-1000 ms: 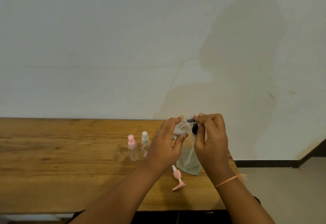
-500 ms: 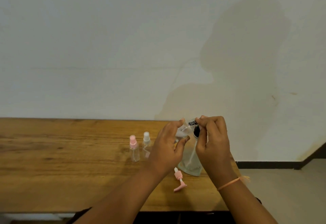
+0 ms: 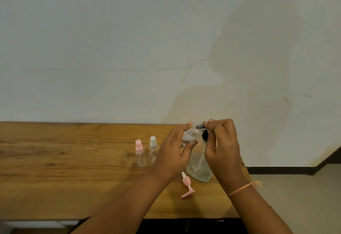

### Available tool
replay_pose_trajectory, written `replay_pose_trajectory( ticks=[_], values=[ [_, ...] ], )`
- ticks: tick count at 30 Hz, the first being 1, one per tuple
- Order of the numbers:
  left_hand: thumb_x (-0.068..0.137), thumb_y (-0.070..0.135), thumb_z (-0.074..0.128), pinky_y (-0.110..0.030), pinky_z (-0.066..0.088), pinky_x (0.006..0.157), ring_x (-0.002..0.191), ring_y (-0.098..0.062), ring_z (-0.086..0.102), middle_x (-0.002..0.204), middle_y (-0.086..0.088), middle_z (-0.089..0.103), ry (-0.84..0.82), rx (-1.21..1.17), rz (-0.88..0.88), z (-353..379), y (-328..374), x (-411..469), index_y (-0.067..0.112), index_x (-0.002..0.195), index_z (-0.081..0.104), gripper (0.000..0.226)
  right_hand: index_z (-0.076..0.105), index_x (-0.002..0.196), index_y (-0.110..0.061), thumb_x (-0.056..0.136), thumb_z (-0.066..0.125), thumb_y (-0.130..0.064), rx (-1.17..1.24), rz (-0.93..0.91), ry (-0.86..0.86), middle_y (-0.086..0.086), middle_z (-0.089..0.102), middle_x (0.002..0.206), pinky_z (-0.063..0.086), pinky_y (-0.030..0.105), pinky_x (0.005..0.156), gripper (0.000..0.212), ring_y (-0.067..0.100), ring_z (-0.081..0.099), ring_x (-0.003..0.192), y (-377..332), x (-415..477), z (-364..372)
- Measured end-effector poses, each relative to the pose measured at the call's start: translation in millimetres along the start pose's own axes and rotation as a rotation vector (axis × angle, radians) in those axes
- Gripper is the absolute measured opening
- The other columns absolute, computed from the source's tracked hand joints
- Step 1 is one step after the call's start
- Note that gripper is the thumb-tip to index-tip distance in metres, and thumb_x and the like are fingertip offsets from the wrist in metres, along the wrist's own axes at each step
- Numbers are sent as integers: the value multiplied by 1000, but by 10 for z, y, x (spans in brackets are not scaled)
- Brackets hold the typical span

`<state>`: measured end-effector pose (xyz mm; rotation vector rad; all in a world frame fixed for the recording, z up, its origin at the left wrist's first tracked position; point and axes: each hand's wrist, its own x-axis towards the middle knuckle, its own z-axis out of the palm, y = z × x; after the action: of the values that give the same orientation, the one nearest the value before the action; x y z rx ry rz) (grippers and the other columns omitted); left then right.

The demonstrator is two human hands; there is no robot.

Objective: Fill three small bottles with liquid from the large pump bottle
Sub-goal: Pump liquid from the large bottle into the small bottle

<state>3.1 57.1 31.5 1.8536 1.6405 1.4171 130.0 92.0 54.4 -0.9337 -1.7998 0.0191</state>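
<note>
Little has shifted: the left hand (image 3: 173, 152) curls round a tilted, uncapped small bottle (image 3: 190, 135) at the nozzle (image 3: 200, 127) of the large pump bottle (image 3: 199, 167), which the right hand (image 3: 221, 147) pinches. A pink cap (image 3: 187, 184) lies on the table (image 3: 55, 160). The pink-capped bottle (image 3: 140, 154) and white-capped bottle (image 3: 152, 150) look empty: first fill of three.

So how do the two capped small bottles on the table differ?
The small clear bottle with pink spray cap stands left, fully visible; the small clear bottle with white spray cap stands right, partly behind the left hand. Both are upright, capped, on the wooden table.
</note>
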Motion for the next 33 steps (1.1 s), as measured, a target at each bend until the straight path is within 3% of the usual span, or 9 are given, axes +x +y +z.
replay_pose_trajectory(
  ticks=[3, 6, 11, 15, 18, 21, 24, 29, 33],
  values=[
    [91, 27, 57, -11, 41, 81, 112, -8, 48, 117, 23, 40, -80, 45, -33, 17, -54, -67, 50, 119, 29, 46, 64, 99, 2, 77, 65, 14, -14, 14, 8, 10, 53, 94, 39, 7, 80, 25, 12, 51, 87, 45, -4, -28],
    [89, 32, 56, -10, 44, 83, 112, 5, 46, 116, 32, 40, 4, -27, 0, 56, -48, -105, 52, 118, 36, 40, 64, 100, 1, 83, 56, 7, 23, -6, 34, 7, 52, 96, 42, 3, 82, 20, 11, 51, 89, -14, -12, -20],
    [90, 18, 59, -22, 54, 77, 98, 2, 58, 111, 14, 54, 86, -278, -148, 86, -1, -95, 40, 111, 37, 38, 65, 99, -1, 83, 51, 4, 124, -5, 1, -5, 45, 99, 44, 9, 82, 21, 8, 52, 92, -152, 18, 47],
    [91, 16, 56, -14, 49, 77, 101, 8, 55, 116, 15, 49, 127, -382, -199, 59, 20, -77, 32, 120, 34, 40, 65, 96, 0, 82, 54, 7, 151, 2, 47, -2, 46, 101, 41, 5, 82, 19, -8, 46, 97, -102, 21, 10],
    [92, 24, 52, -12, 47, 72, 90, 8, 55, 107, 10, 53, 105, -378, -221, 48, 32, -79, 32, 114, 38, 28, 65, 94, 1, 82, 52, 6, 171, 33, 92, 0, 47, 101, 40, 3, 82, 18, -11, 45, 101, -50, 45, -6],
    [90, 38, 52, -11, 45, 78, 97, 6, 55, 111, 8, 56, 83, -378, -242, 35, 13, -70, 35, 114, 39, 27, 65, 95, -3, 84, 50, 4, 212, 77, 103, 2, 49, 102, 40, 3, 83, 19, -10, 47, 100, 21, 85, -23],
    [83, 58, 50, -21, 44, 91, 112, -5, 52, 121, 5, 55, 89, -350, -233, 19, -55, -70, 33, 123, 40, 48, 61, 94, -14, 86, 51, 14, 333, 186, 80, 4, 54, 102, 41, 5, 85, 30, -10, 50, 100, 111, 157, -66],
    [77, 60, 50, -22, 43, 91, 113, -9, 50, 124, 3, 52, 94, -316, -227, -103, -104, -41, 34, 121, 42, 51, 62, 91, -25, 87, 49, 14, 502, 301, 25, 1, 60, 104, 47, 27, 94, 41, 15, 58, 105, 275, 223, -108],
    [85, 47, 57, -23, 45, 89, 110, -13, 53, 120, 2, 54, 99, -325, -252, -177, -87, -27, 34, 114, 43, 35, 61, 98, -23, 87, 55, 9, 507, 302, -7, 6, 57, 113, 48, 26, 95, 34, 12, 56, 108, 256, 192, -124]
  ],
)
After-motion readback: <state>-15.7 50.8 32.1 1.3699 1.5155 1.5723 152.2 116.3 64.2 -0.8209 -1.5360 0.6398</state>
